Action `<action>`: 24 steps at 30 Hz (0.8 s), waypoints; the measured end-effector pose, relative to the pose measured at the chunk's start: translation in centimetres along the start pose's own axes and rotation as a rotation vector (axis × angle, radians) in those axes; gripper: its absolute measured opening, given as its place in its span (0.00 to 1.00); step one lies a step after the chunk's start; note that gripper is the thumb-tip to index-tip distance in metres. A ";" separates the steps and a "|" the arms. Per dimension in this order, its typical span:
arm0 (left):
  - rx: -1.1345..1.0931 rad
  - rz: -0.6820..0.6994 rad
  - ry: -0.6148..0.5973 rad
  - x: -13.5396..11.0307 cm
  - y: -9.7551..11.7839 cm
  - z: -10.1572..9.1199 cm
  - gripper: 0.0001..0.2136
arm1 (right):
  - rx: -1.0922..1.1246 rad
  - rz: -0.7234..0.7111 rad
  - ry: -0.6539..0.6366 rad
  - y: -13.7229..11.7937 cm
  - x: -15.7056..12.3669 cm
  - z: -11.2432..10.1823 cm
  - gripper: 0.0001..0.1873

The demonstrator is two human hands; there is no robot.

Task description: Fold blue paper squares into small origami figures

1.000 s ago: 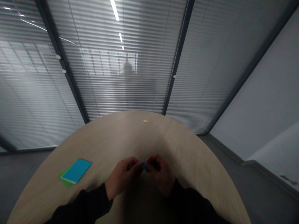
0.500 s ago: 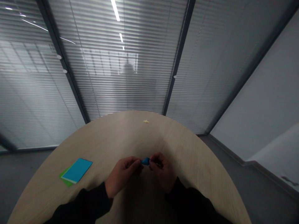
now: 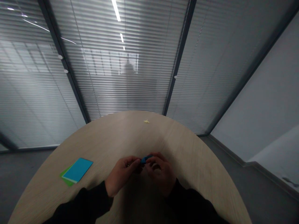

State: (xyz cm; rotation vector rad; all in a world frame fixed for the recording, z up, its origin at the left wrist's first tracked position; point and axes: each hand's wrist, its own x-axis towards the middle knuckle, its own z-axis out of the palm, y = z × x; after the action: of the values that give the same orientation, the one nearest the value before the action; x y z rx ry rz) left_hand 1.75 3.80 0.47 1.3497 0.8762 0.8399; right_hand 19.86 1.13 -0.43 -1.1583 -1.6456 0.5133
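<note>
A small piece of folded blue paper (image 3: pixel 144 160) is held between my two hands, just above the table near its middle. My left hand (image 3: pixel 123 172) pinches its left end between thumb and fingers. On the other side, my right hand (image 3: pixel 162 172) grips the right end, its fingers curled over the top edge. The fingers cover much of the paper, so its full shape is hidden. To the left lies a stack of flat paper sheets (image 3: pixel 78 169), blue on top with green showing beneath. A little yellow folded-paper star shape (image 3: pixel 146 121) rests toward the far edge.
The round wooden table (image 3: pixel 112 133) has its curved far edge close to glass panels with blinds (image 3: pixel 126 90). A white wall (image 3: pixel 263 118) stands on the right, with grey floor (image 3: pixel 224 152) beyond the table's edge.
My right hand's fingers have shifted over the folded blue paper and now cover more of its right end. The left hand keeps its pinch in nearly the same place.
</note>
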 end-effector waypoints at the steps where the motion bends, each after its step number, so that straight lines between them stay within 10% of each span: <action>1: 0.003 -0.005 0.003 0.0 -0.1 0.0 0.16 | -0.030 -0.035 -0.008 0.0 0.0 0.0 0.04; 17: -0.029 -0.028 -0.051 0.4 -0.6 0.0 0.18 | -0.713 -0.585 0.010 -0.3 0.5 -1.6 0.06; 24: -0.048 0.007 -0.110 0.4 -0.7 0.1 0.17 | -0.717 -0.585 -0.048 -0.7 0.6 -1.8 0.08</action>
State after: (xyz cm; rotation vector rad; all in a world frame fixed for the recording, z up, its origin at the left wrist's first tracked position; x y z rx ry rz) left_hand 2.00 4.12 -0.30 1.3447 0.7615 0.7798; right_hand 21.14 0.94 1.12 -1.0655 -2.1734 -0.4648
